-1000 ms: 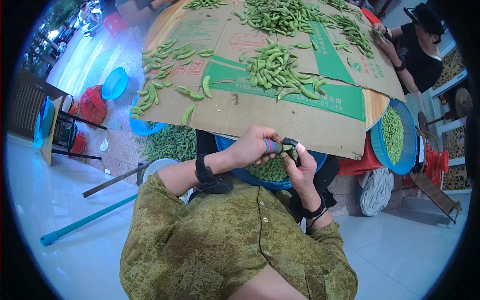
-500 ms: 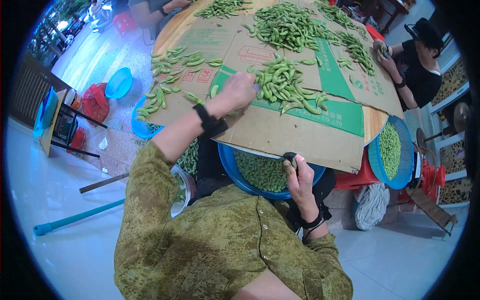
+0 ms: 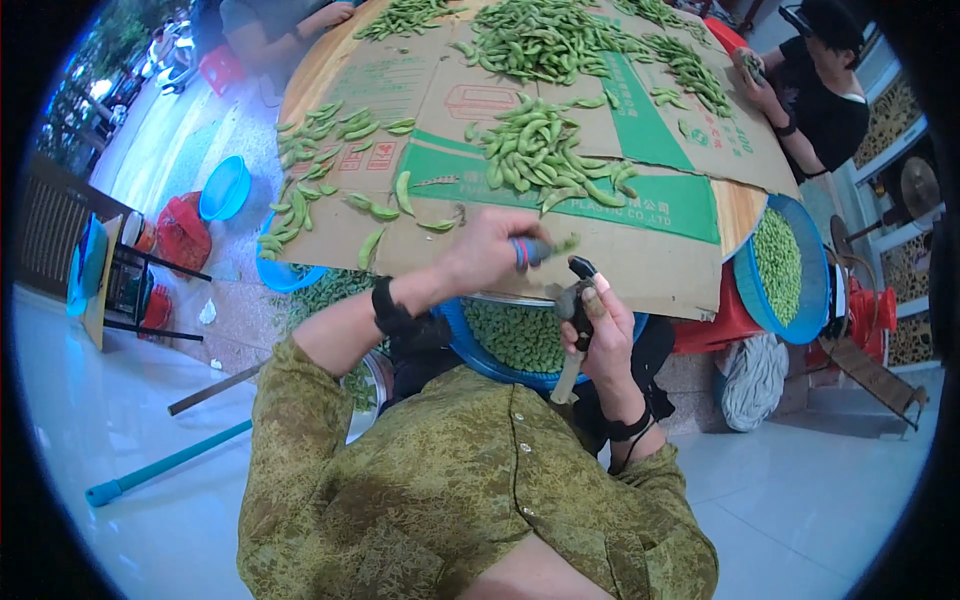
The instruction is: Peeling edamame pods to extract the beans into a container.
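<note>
Above the near edge of the cardboard, my left hand (image 3: 490,250) has its fingers closed on a green soybean pod (image 3: 567,243); a blue-and-red cover wraps a fingertip. Close by on the right, my right hand (image 3: 607,345) is closed around a slim dark piece with a pale flat strip (image 3: 567,382) pointing down, its exact kind unclear. Dark covers sit on some of its fingertips. Below both hands, a blue basin (image 3: 462,345) holds shelled green beans (image 3: 515,335), partly under the table edge. A pile of pods (image 3: 540,150) lies ahead on the cardboard (image 3: 480,265).
More pods (image 3: 550,40) are heaped farther back, with loose ones (image 3: 300,205) at left. Across on the right, a person (image 3: 820,95) handles something; another's arm (image 3: 300,30) shows far left. A blue basket of beans (image 3: 745,265) stands right, a teal pole (image 3: 170,463) lower left.
My left hand has come back from the pods toward my right hand, now with a pod in its fingers. The right hand has turned, showing the pale strip. The view has shifted slightly.
</note>
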Available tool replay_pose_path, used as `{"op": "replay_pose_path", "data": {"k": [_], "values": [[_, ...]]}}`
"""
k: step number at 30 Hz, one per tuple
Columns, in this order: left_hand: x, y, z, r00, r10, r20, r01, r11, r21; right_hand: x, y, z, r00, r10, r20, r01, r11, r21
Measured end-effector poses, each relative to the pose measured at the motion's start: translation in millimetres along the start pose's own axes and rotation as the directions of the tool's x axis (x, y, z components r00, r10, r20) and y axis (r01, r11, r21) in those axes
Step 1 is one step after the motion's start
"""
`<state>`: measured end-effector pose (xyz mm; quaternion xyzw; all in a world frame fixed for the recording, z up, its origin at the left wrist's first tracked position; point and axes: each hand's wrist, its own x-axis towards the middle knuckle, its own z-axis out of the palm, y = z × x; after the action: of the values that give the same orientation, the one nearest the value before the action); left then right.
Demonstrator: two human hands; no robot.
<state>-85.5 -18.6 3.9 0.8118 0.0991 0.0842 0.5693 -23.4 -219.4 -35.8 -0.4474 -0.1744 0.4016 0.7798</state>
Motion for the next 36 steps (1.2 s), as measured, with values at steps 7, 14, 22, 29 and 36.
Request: {"op": "replay_pose_path", "data": {"k": [7, 14, 22, 29, 36], "values": [[-16.1, -15.4, 33.2, 0.971, -0.154, 0.184, 0.217, 0.894, -0.393, -7.3, -3.9, 5.2, 0.995, 0.077, 0.062, -0.085, 0.985, 0.149], [-22.9, -14.4, 39.3, 0.996, -0.038, 0.086, 0.065, 0.939, -0.336, -7.4, 3.1, 1.6, 0.992, 0.053, 0.117, -0.075, 0.979, 0.192], [-28.6, -10.6, 44.3, 0.986, 0.145, -0.078, -0.151, 0.985, -0.087, -5.9, 8.7, 5.5, 0.999, -0.045, -0.004, 0.045, 0.985, 0.169], [-21.9, -16.8, 40.8, 0.958, -0.212, 0.191, 0.285, 0.667, -0.689, -1.3, -0.9, 0.8, 0.989, 0.058, 0.134, -0.102, 0.933, 0.346], [-22.5, -20.7, 36.4, 0.843, -0.118, 0.525, 0.538, 0.214, -0.815, -1.3, 3.6, -12.8, 0.944, 0.085, 0.320, -0.221, 0.881, 0.419]]}}
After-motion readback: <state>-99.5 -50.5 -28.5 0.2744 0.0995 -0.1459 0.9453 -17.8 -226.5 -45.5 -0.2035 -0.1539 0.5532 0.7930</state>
